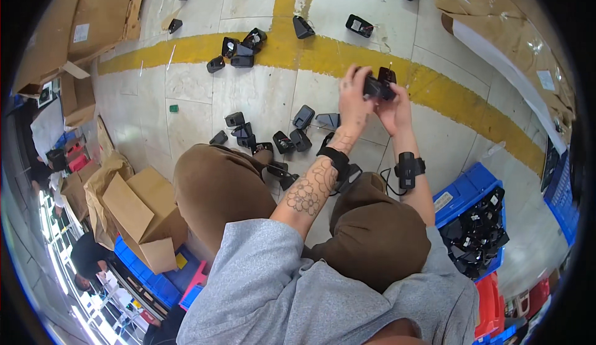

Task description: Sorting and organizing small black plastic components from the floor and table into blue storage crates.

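Observation:
Out in front of me, over the tiled floor, both my hands hold black plastic parts. My left hand (356, 101) is closed round a black plastic housing (375, 89); its fingers curl over the far side. From the right, my right hand (395, 112) grips the same cluster, its thumb and fingers against the dark pieces. A second black piece (388, 77) with a thin wire sticks up at the right hand's fingertips. Whether the pieces are joined cannot be seen. Several similar black housings (303, 117) lie on the floor nearer my knees.
More black housings (243, 52) lie along the yellow floor line (186, 47). At my right stands a blue bin (462, 186) full of small black parts (475, 230). An opened cardboard box (139, 202) is at my left. Large cartons (102, 16) flank both far sides.

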Available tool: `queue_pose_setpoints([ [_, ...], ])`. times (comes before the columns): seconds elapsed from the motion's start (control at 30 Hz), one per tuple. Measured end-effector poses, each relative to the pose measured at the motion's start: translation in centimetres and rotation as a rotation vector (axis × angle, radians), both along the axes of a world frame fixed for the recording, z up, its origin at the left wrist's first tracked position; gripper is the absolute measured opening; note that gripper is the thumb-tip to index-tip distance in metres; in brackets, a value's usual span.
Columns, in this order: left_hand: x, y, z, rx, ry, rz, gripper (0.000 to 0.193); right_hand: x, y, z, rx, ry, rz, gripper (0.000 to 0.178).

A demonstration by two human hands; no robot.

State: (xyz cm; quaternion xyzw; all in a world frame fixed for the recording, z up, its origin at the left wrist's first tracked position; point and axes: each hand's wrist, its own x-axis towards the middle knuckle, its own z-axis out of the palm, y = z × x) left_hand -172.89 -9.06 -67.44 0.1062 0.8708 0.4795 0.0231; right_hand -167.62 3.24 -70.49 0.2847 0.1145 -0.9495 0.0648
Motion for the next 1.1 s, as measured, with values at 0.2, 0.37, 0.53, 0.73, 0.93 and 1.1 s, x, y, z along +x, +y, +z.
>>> queue_pose_setpoints([
  [0.2,1.2,2.3,2.5,0.016,-0.261,-0.193,0.087,-1.6,-1.9,-0.3,0.173,-0.069,-0.083,0.045],
  [0.37,-0.1,0.3,5.9,-0.165,0.093,-0.222,0.077,-0.3,-2.4,-1.1,0.061,-0.069,-0.191,0.059],
  [0.53,1.3,-7.4,1.2,-0.434,0.105,0.103,0.076,-0.8,-0.6,-1.1,-0.506,0.349,-0.151,0.071],
  [0.73,4.8,-13.2,-4.4,-0.664,0.036,0.002,0.041,0.3,-1.5,-0.5,-0.313,0.294,0.016,0.073],
  [0.93,6.5,-14.5,-2.6,-0.649,0.118,-0.102,0.050,3.5,-3.3,0.8,-0.285,0.241,-0.082,0.072],
  [1.1,4.4,-14.6,-3.2,-0.736,0.023,-0.141,0.045,6.0,-2.6,1.9,-0.579,0.302,-0.171,0.065],
])
